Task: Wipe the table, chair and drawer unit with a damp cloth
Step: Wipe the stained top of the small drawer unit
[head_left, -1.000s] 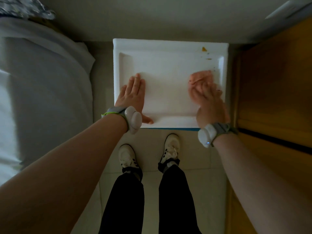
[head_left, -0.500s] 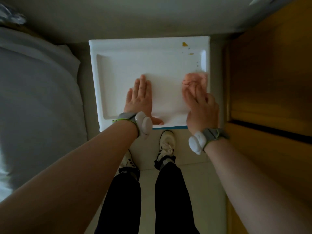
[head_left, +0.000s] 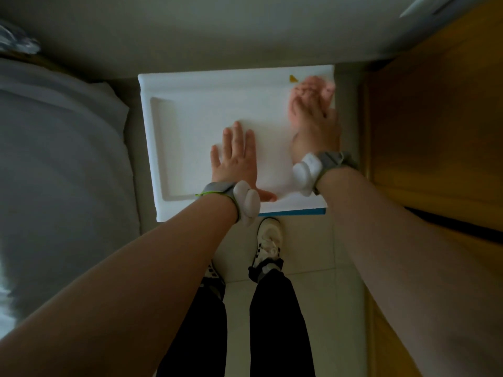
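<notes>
Cloth (head_left: 313, 87), pink and soft, lies bunched under my right hand (head_left: 313, 118) at the far right corner of the white drawer unit (head_left: 190, 118), just beside a small orange stain (head_left: 293, 78). My right fingers are pressed down flat on it, though that hand is blurred and I cannot tell how far they are spread. My left hand (head_left: 235, 161) rests palm down near the middle of the top, fingers slightly apart, holding nothing.

I judge the cloth limp and light, likely to ball up and slide under the palm on so smooth a surface, so it wants a spread hand on its middle, not a pinch at one edge. The unit's top looks like stiff, slick plastic with a raised rim, and probably light, which is why the left hand braces it.
</notes>
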